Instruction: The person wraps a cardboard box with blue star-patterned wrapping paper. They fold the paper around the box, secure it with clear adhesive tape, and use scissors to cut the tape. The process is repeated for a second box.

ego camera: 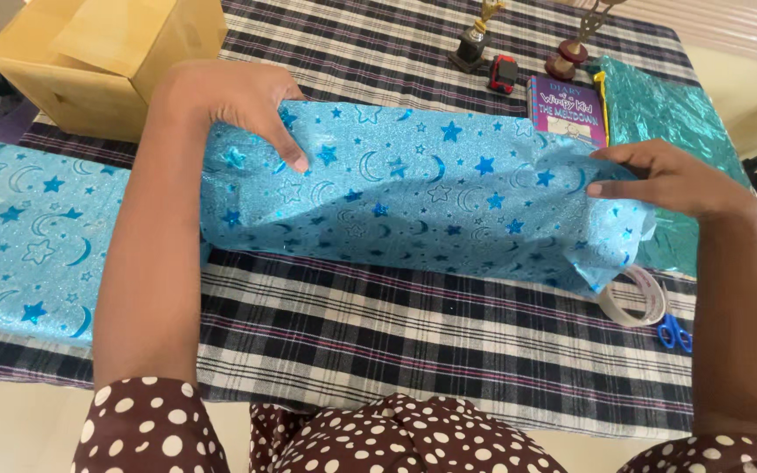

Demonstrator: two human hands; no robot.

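Fingers [286, 144] of the left hand [229, 96] press flat on the blue wrapped parcel [405, 201]; right hand [668, 180] pinches its paper end.

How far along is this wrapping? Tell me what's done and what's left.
Done: blue star paper already covers the parcel's long body. In hand: the left hand presses the top; the right hand folds the end flap. Left: no tape visible on it; the tape roll and scissors lie beside it.
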